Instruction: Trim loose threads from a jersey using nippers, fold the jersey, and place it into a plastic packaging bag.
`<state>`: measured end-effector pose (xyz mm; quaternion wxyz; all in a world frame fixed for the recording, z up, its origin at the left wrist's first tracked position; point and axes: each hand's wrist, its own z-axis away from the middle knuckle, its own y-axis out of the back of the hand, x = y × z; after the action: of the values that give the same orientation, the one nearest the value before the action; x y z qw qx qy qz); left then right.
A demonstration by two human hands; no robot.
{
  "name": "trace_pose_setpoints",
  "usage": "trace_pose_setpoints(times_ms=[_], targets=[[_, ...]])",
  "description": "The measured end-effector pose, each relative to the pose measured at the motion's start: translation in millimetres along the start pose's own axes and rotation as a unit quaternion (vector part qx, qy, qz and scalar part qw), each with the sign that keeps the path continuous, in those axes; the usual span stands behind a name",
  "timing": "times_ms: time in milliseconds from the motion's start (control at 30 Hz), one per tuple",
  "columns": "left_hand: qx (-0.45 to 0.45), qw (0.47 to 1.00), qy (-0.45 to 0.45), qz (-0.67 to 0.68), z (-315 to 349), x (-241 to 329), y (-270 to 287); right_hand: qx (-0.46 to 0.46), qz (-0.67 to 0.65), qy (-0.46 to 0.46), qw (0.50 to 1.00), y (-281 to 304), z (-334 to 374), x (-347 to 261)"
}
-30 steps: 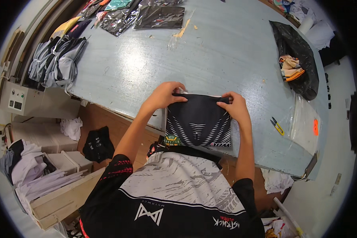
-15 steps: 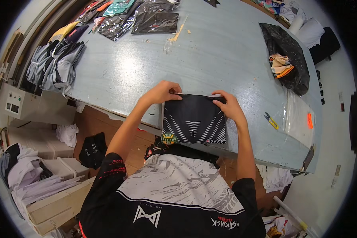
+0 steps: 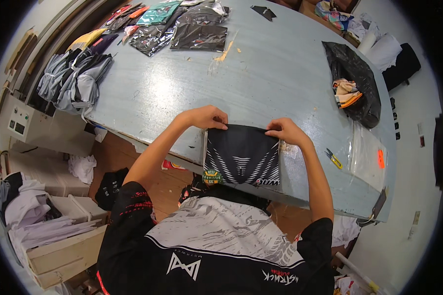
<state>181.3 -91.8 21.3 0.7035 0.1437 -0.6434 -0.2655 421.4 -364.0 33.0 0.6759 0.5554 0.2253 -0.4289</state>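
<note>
A folded black shirt (image 3: 241, 150) with white slanted stripes and a round green-and-yellow emblem lies at the table's near edge in front of me. Its lower end reaches the edge of the table. My left hand (image 3: 211, 118) is closed in a pinch on the far left corner of the fold. At the far right corner, my right hand (image 3: 284, 132) pinches the same edge between thumb and fingers. The cloth between the two hands looks fairly straight and smooth.
Bagged garments (image 3: 199, 37) and tied grey bundles (image 3: 76, 81) lie at the table's far left. On the right are a black plastic bag (image 3: 359, 78) with orange cloth, yellow thread snips (image 3: 334, 159) and clear plastic bags (image 3: 366, 162). The blue-grey tabletop (image 3: 261, 83) ends just before me.
The whole view has shifted slightly. The pale strip behind the shirt's far edge no longer shows, and my right fingers have drawn closer together at the corner.
</note>
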Motion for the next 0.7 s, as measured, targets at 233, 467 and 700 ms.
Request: trace_pose_setpoints(times_ms=[233, 467, 700], targets=[[0.05, 0.997, -0.018, -0.048, -3.9, 6.8, -5.5, 0.047, -0.019, 0.005, 0.999, -5.0, 5.4, 5.4], [0.168, 0.982, -0.035, -0.078, -1.0, 51.3, 38.8, 0.226, 0.042, 0.114, 0.966, 28.5, 13.7, -36.5], [0.369, 0.882, -0.195, -0.217, 23.1, 126.4, 48.7, 0.375, 0.073, 0.23, 0.895, 47.9, 38.8, -109.7]])
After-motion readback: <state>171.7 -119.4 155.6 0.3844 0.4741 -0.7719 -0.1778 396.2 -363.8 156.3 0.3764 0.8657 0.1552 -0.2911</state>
